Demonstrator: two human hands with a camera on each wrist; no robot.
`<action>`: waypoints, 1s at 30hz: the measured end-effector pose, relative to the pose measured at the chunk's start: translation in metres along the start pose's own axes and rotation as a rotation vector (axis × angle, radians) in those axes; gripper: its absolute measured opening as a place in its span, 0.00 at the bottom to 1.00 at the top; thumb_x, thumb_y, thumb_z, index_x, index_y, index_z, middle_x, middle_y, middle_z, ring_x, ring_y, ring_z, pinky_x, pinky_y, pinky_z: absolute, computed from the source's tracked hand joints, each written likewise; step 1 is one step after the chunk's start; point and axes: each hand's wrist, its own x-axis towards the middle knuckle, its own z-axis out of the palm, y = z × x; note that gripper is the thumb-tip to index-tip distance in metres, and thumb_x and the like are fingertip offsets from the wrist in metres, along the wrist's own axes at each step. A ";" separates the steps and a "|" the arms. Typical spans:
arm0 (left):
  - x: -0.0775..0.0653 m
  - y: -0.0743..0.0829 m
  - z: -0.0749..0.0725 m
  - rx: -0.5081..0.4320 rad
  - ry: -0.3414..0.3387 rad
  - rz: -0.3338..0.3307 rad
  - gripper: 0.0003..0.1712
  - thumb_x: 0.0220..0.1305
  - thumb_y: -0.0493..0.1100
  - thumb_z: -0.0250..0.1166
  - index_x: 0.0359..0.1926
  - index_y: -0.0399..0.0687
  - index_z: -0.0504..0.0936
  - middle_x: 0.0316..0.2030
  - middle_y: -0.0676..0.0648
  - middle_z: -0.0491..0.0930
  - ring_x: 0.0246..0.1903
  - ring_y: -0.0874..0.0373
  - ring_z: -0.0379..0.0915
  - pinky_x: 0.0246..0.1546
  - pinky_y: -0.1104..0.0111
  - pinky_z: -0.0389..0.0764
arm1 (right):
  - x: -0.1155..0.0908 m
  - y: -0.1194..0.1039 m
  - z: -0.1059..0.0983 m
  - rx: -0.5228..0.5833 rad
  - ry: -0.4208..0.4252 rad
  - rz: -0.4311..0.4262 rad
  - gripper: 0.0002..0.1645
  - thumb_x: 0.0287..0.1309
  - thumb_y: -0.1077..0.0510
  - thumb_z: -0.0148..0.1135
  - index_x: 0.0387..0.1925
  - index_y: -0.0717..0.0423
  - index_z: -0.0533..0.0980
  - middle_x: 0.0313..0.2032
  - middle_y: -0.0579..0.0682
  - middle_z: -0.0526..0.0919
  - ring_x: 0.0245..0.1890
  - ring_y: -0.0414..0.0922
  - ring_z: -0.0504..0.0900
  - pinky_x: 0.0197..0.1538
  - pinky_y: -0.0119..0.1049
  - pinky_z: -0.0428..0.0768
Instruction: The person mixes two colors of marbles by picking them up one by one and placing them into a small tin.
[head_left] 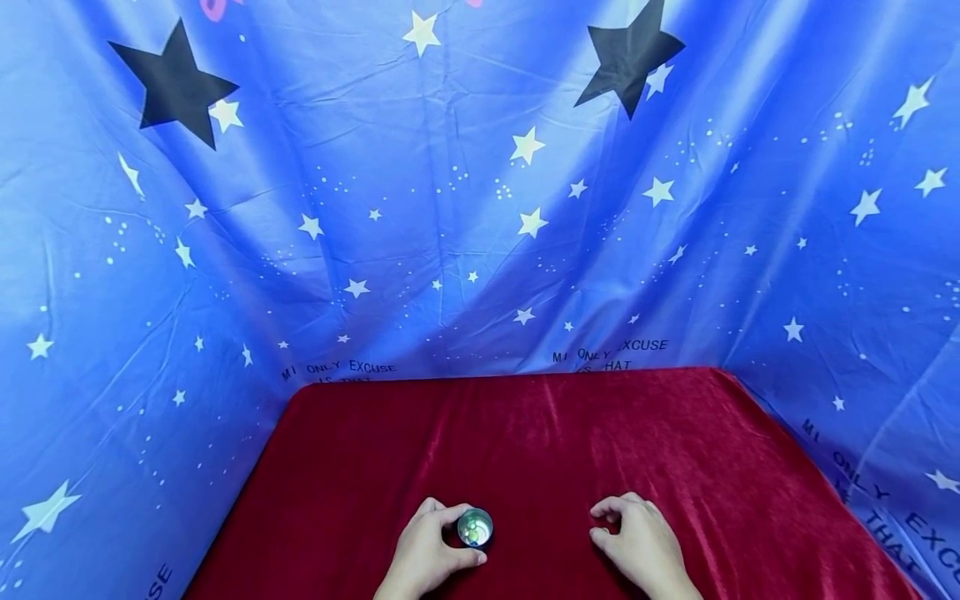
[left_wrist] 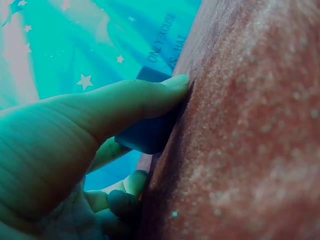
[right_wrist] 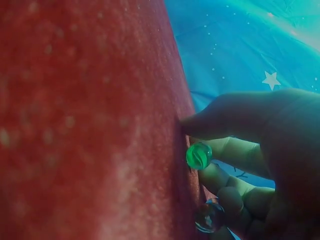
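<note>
At near left, the left hand grips a small, dark-blue, round cup, likely steadying it, while at right the right hand bends near a translucent green glass marble, grasp unclear.

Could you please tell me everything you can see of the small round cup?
The small cup is open-topped, with a pale, shiny inside; its smooth side looks dark blue in the left wrist view, and its material is unclear. Some small greenish, glassy-looking contents lie inside, too small to count. It appears to stand upright on the red cloth, with the left hand holding its side.
</note>
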 end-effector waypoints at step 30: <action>-0.001 -0.002 0.001 -0.014 0.013 0.017 0.34 0.31 0.61 0.79 0.47 0.66 0.83 0.31 0.58 0.66 0.32 0.68 0.64 0.34 0.72 0.69 | 0.000 -0.001 0.005 0.026 -0.081 -0.031 0.16 0.35 0.59 0.66 0.22 0.31 0.74 0.23 0.34 0.67 0.26 0.33 0.66 0.33 0.31 0.64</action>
